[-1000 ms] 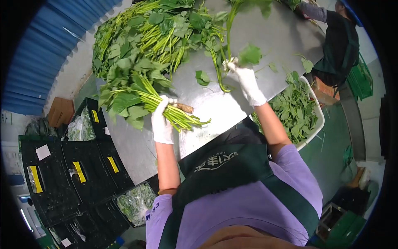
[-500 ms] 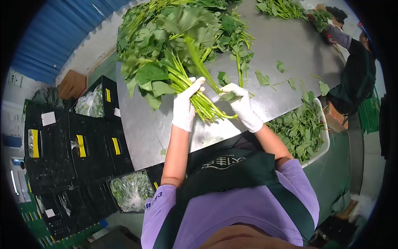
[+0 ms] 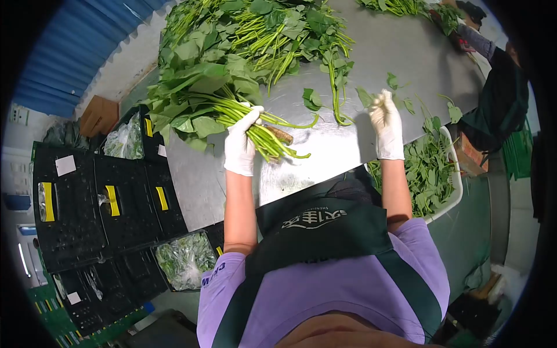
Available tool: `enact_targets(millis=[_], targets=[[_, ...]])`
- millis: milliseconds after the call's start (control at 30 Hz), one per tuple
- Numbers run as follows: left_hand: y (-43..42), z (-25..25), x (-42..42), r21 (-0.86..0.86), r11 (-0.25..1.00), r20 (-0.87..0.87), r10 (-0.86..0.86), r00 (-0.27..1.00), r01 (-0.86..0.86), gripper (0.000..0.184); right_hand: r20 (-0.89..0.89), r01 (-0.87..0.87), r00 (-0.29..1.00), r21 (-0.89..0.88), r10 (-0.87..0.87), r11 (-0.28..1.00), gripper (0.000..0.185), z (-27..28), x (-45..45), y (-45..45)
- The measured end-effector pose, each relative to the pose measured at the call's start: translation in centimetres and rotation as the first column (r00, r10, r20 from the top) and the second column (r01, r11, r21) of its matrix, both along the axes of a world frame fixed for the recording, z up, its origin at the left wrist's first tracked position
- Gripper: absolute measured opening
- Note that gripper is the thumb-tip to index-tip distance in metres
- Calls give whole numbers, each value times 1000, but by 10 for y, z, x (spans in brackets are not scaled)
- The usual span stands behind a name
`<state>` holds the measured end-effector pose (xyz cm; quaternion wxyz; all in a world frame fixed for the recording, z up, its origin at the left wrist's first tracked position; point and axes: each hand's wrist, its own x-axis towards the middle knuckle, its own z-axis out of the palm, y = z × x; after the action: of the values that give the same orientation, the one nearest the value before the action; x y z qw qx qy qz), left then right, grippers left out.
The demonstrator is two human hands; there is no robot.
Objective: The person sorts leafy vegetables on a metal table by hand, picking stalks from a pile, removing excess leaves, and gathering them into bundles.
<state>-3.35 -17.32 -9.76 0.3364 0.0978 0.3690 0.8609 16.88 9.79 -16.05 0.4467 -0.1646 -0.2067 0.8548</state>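
Left hand (image 3: 239, 142), white-gloved: fingers wrapped around a bunch of leafy stems (image 3: 229, 111), thumb side uppermost. The bunch is held over the near left part of the bench (image 3: 406, 52). Its long axis runs from the leaves, left and far of the hand, to the stem ends, right and near. A brown stub (image 3: 281, 134) shows beside the stem ends; whether it is gripped with them cannot be told.

Right hand (image 3: 387, 127), white-gloved: fingers bent and gathered at the far end of the hand. Whether they pinch anything cannot be told. A loose leaf (image 3: 364, 97) shows just left of the fingertips; contact is unclear.

Reference relation: a loose sprig (image 3: 334, 87) lies on the bench between the hands, left of the right fingers and right of the bunch. Its long axis runs far to near, with the near end curled to the right. The right hand is the nearer one.

Markings: the dark apron (image 3: 322, 226) carries large pale characters, one legible as 佳, above small Latin letters beginning "SHEN". Lettering on the left sleeve (image 3: 223, 269) is only partly legible.
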Motion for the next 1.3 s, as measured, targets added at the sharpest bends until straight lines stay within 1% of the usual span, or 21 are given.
enact_targets(millis=[67, 100, 167, 267, 367, 433, 567, 633, 700, 733, 767, 833, 867, 933, 967, 1000, 1033, 1067, 1133, 1233, 1300], targets=[[-1, 6, -1, -2, 992, -67, -127, 990, 127, 26, 253, -259, 945, 183, 209, 949, 14, 30, -9, -36], [-1, 13, 3, -30, 982, -58, -187, 981, 185, 27, 378, -496, 844, 275, 382, 824, 20, 50, -13, -58], [5, 15, 6, -49, 948, -78, -317, 945, 314, 26, 581, -743, 629, 253, 516, 620, 21, 59, -26, -82], [10, 14, 14, -93, 924, -74, -378, 923, 371, 26, 640, -882, 457, 235, 618, 409, 16, 59, -43, -102], [10, 7, 16, -145, 935, -42, -331, 943, 322, 24, 641, -882, 470, 310, 607, 356, 15, 47, -47, -102], [10, 7, 17, -184, 942, -92, -302, 949, 282, 24, 620, -811, 573, 333, 536, 481, 14, 49, -39, -101], [20, -2, 30, -148, 964, 15, -219, 976, 219, 26, 496, -610, 764, 342, 414, 715, 13, 44, -11, -92], [29, -6, 38, -118, 970, 17, -212, 977, 213, 26, 497, -478, 829, 394, 255, 785, 12, 42, 0, -90], [28, -2, 33, -219, 953, 77, -195, 978, 208, 27, -62, -184, 974, 334, 216, 924, 9, 21, 18, -58], [22, 0, 22, -286, 933, 120, -191, 974, 218, 28, -279, 29, 960, 85, -5, 996, 8, 14, 34, -30], [19, -1, 18, -214, 965, 75, -137, 988, 150, 25, -349, 53, 932, -139, -99, 989, 12, 21, 62, -8], [15, 0, 12, -130, 987, 11, -91, 996, 92, 23, -542, 177, 821, -55, -178, 983, 35, 22, 91, 23], [15, 2, 12, -124, 987, -8, -106, 994, 104, 25, -513, 112, 853, 5, -94, 994, 42, 29, 96, 19], [23, 3, 21, -156, 978, -45, -147, 988, 138, 26, -239, 60, 969, -10, -61, 998, 35, 58, 60, -18], [30, 2, 27, -166, 971, 9, -176, 984, 175, 28, 173, -119, 983, 310, 68, 943, 31, 65, 43, -36], [36, -2, 36, -153, 970, 2, -193, 981, 191, 27, 569, -388, 821, 498, 45, 776, 27, 71, 28, -53], [42, -2, 44, -181, 961, -4, -216, 976, 211, 28, 659, -584, 725, 435, 199, 685, 23, 74, 12, -68], [45, -2, 50, -210, 950, -10, -240, 971, 233, 28, 733, -750, 592, 350, 334, 561, 19, 77, -1, -82], [47, -7, 58, -248, 946, -133, -247, 960, 209, 30, 778, -740, 626, 567, 59, 362, 15, 68, -23, -101], [41, -1, 60, -279, 950, -80, -168, 983, 139, 27, 799, -725, 590, 462, 114, 510, 12, 70, -27, -108], [39, -2, 57, -293, 955, -138, -100, 985, 56, 26, 695, -599, 712, 531, 97, 599, 12, 67, -22, -106]])
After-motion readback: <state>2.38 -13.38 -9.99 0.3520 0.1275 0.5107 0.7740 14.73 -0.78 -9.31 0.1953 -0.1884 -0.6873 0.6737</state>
